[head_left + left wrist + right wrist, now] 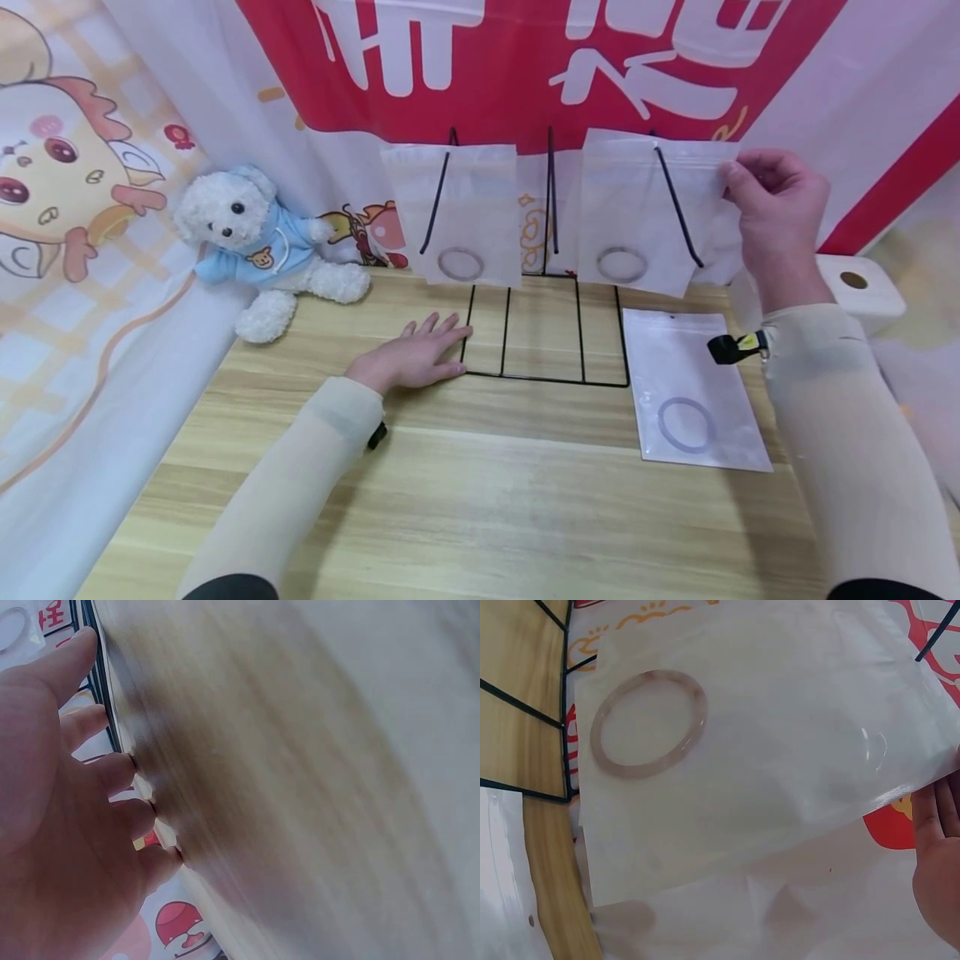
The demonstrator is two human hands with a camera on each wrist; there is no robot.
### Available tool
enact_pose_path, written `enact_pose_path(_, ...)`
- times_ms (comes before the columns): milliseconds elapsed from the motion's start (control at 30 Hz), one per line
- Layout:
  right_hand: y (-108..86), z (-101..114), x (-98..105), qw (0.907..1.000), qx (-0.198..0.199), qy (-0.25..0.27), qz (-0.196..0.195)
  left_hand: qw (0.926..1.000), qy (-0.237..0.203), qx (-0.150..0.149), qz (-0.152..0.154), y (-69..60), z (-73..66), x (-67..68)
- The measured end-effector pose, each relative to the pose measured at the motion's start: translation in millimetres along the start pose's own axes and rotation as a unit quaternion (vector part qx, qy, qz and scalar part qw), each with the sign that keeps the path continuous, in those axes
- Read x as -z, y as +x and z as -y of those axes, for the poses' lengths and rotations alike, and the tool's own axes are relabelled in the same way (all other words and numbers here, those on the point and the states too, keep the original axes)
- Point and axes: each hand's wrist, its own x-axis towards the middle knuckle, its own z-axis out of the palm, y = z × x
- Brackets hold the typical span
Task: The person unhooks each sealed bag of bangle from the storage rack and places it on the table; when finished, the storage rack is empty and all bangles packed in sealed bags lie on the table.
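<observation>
My right hand (783, 196) pinches the upper right edge of a translucent zip bag (622, 200) with a ring-shaped bangle (649, 771) inside. That bag hangs on the right prong (678, 208) of a black wire rack (547, 382). On the rack's left prong hangs a similar bag (480, 200), also with a bangle (461, 264). With fingers spread and fairly straight, my left hand (412, 354) rests on the table by the left side of the rack's base, fingertips at the wire. A third bag (671, 354) lies flat right of the base, its bangle (686, 425) near the lower end.
A white plush dog (258, 233) in a blue hoodie sits at the back left. Behind my right wrist stands a white box (870, 304) with a round hole. A printed cloth with a red panel (525, 108) hangs behind the rack over the wooden table (487, 508).
</observation>
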Motion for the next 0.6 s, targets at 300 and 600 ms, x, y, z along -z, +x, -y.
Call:
enact_pose_path(300,1.9,-0.4,0.9,0.9997,-0.010,0.022,0.000,1.0000,-0.001,0.002,0.002,0.0,-1.4,0.3)
enact_pose_path(600,0.8,-0.5,-0.9,0.9992,-0.014,0.037,-0.007,1.0000,0.006,0.001,0.001,0.5,-0.3,-0.2)
